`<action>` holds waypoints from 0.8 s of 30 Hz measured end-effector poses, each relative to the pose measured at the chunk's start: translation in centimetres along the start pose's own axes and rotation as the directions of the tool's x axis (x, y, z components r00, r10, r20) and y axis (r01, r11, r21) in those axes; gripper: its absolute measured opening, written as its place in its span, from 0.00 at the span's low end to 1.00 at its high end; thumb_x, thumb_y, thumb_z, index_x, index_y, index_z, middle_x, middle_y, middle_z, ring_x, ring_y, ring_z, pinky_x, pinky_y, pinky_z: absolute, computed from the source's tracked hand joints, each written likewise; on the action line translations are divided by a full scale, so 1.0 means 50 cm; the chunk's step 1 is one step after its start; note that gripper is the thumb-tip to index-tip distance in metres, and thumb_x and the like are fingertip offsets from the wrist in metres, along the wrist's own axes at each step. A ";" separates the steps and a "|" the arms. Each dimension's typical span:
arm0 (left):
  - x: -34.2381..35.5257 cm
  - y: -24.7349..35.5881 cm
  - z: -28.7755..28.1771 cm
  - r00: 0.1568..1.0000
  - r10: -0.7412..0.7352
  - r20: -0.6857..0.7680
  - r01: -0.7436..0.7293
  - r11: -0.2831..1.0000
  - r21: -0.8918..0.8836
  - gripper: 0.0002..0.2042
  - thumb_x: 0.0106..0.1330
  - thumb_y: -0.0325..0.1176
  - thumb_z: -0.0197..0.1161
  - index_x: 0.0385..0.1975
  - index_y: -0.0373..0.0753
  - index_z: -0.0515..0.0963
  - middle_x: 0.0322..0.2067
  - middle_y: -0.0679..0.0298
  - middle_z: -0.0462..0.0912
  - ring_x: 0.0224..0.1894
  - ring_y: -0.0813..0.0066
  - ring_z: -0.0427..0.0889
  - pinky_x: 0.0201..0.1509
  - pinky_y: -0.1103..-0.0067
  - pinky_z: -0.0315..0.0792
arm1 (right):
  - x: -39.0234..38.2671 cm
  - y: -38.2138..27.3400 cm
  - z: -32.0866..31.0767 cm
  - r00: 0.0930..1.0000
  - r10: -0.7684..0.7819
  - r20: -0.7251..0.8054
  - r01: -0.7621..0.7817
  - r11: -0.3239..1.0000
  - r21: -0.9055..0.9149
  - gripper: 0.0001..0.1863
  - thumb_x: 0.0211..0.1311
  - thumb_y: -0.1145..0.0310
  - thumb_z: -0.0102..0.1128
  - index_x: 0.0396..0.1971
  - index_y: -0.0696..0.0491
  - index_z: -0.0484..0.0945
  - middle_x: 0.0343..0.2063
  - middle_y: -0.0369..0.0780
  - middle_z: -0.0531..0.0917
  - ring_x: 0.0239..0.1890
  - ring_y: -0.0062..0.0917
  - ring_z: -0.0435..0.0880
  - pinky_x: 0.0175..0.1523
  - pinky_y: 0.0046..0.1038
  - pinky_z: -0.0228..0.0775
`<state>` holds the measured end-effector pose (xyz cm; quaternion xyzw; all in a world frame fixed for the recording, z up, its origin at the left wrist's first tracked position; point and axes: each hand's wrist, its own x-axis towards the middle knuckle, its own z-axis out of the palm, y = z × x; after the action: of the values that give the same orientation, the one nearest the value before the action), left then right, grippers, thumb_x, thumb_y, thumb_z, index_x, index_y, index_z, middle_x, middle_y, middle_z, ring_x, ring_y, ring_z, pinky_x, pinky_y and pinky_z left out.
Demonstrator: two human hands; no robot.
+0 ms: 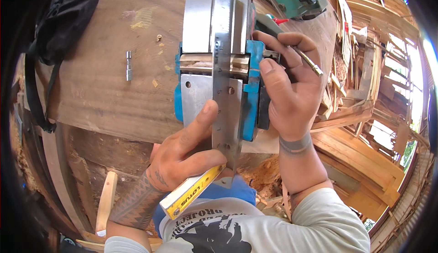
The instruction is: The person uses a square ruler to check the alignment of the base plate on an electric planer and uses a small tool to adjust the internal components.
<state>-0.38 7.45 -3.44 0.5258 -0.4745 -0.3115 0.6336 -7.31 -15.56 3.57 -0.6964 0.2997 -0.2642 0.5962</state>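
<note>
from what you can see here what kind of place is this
Most likely a woodworking shop. An upturned blue electric planer lies on a thick wooden slab, stacked timber fills the right side, and sawdust lies below.

Bright daylight floods in from the far right, where gaps in the timber wall (401, 48) are blown out to white. The wooden surface (105, 84) is evenly lit with soft shadows. Focus is sharp centrally; fisheye bending and black vignetting darken the edges.
</note>
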 end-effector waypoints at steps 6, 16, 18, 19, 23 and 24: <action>-0.010 -0.007 0.012 0.999 -0.036 -0.019 0.035 0.996 -0.086 0.19 0.53 0.25 0.92 0.39 0.42 0.85 0.90 0.49 0.43 0.75 0.36 0.79 0.70 0.60 0.86 | 0.005 0.009 -0.018 0.990 -0.093 0.106 0.099 0.994 -0.053 0.33 0.58 0.80 0.67 0.65 0.66 0.70 0.60 0.44 0.77 0.70 0.36 0.84 0.70 0.33 0.78; -0.013 0.020 0.003 0.959 -0.272 0.078 0.280 0.874 -0.398 0.60 0.55 0.07 0.78 0.86 0.61 0.60 0.84 0.43 0.62 0.73 0.47 0.82 0.70 0.59 0.86 | 0.013 0.012 -0.013 0.992 -0.050 0.119 0.050 0.999 0.005 0.36 0.56 0.75 0.66 0.67 0.67 0.69 0.60 0.45 0.78 0.70 0.36 0.84 0.72 0.33 0.76; -0.003 0.027 -0.006 0.950 -0.288 0.122 0.313 0.878 -0.362 0.64 0.55 0.05 0.76 0.89 0.63 0.53 0.83 0.43 0.64 0.74 0.48 0.82 0.70 0.60 0.86 | 0.012 0.015 -0.011 0.994 -0.033 0.100 0.026 0.997 0.072 0.36 0.56 0.76 0.66 0.67 0.67 0.69 0.60 0.45 0.78 0.70 0.36 0.84 0.72 0.33 0.76; -0.003 0.028 -0.007 0.947 -0.294 0.132 0.322 0.879 -0.352 0.65 0.55 0.05 0.75 0.90 0.63 0.52 0.83 0.43 0.65 0.74 0.48 0.81 0.70 0.60 0.85 | 0.012 0.017 -0.011 0.994 -0.032 0.101 0.024 0.997 0.073 0.36 0.56 0.76 0.66 0.67 0.67 0.69 0.60 0.45 0.78 0.70 0.36 0.84 0.72 0.33 0.76; -0.002 0.027 -0.003 0.967 -0.232 0.101 0.252 0.916 -0.313 0.65 0.55 0.04 0.75 0.90 0.61 0.50 0.83 0.42 0.64 0.74 0.48 0.81 0.72 0.61 0.84 | 0.009 0.022 -0.009 0.991 -0.069 0.115 0.068 0.998 0.012 0.38 0.58 0.76 0.63 0.70 0.67 0.67 0.65 0.52 0.80 0.66 0.32 0.84 0.72 0.32 0.76; -0.002 0.026 -0.003 0.968 -0.229 0.098 0.249 0.911 -0.329 0.65 0.54 0.04 0.76 0.90 0.61 0.51 0.83 0.42 0.63 0.74 0.49 0.81 0.72 0.60 0.84 | 0.009 0.021 -0.008 0.991 -0.083 0.109 0.082 0.997 0.013 0.37 0.58 0.76 0.62 0.70 0.67 0.67 0.66 0.52 0.80 0.66 0.32 0.84 0.72 0.33 0.77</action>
<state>-0.41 7.90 -2.24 0.4538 -0.3636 -0.4785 0.6580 -7.42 -16.27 2.58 -0.7190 0.2364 -0.2514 0.6033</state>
